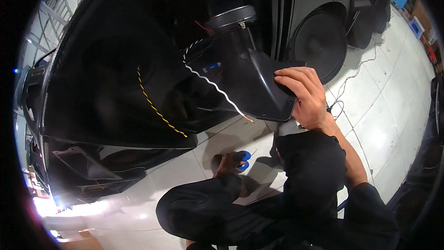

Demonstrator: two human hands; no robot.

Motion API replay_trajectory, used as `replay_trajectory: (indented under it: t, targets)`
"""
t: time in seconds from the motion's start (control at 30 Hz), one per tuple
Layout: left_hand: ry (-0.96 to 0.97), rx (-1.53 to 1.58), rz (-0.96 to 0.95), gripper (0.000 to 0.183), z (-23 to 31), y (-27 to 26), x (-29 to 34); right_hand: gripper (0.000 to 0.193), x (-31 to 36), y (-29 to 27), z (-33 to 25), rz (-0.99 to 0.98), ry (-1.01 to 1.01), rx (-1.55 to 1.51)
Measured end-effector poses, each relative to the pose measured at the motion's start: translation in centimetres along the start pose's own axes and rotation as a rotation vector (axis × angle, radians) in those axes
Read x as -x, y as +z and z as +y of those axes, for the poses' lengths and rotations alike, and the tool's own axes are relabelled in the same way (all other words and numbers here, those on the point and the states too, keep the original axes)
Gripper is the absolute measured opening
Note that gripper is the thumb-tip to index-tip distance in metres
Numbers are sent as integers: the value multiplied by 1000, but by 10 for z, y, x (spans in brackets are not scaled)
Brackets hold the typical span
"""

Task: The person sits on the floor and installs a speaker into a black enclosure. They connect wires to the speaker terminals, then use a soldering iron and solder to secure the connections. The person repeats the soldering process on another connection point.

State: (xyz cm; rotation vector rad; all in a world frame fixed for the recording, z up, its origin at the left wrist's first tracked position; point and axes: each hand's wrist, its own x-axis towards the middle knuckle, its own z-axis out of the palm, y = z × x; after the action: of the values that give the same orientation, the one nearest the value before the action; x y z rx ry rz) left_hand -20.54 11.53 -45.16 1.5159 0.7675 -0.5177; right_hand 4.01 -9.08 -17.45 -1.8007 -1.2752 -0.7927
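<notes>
My right hand [309, 93] grips the near edge of a black speaker horn [266, 81], fingers over its top and thumb hidden behind the flange. A round black driver [232, 17] with a silvery rim is at the horn's far end. A twisted white wire [210, 82] with a bare copper tip hangs across the horn's left side. Further left, a twisted yellow-and-black wire [152, 104] dangles against a large black speaker cabinet [97, 111]. My left hand cannot be made out; only a sliver of skin shows at the lower edge.
Black speaker cones [319, 41] stand at the back right. Thin cable [348, 81] trails over the white tiled floor [384, 106]. Below the horn are a foot and small blue rounded things [243, 159] whose kind is unclear. My black-clothed knees [312, 166] are close beneath my right hand.
</notes>
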Motion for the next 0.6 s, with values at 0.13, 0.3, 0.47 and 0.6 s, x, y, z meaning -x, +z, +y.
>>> replay_trajectory:
  t: [0.13,0.3,0.47,0.6]
  targets:
    - [61,-54,6,27,18,-13,18,40,1,2,3,12,-23,0]
    - [352,-244,-182,23,94,-74,69,43,-2,0,8,14,-23,-22]
    - [531,-464,-417,24,251,-116,189,45,-1,3,10,34,-45,-34]
    - [805,-613,-80,16,336,-85,246,36,-2,2,12,35,-85,40]
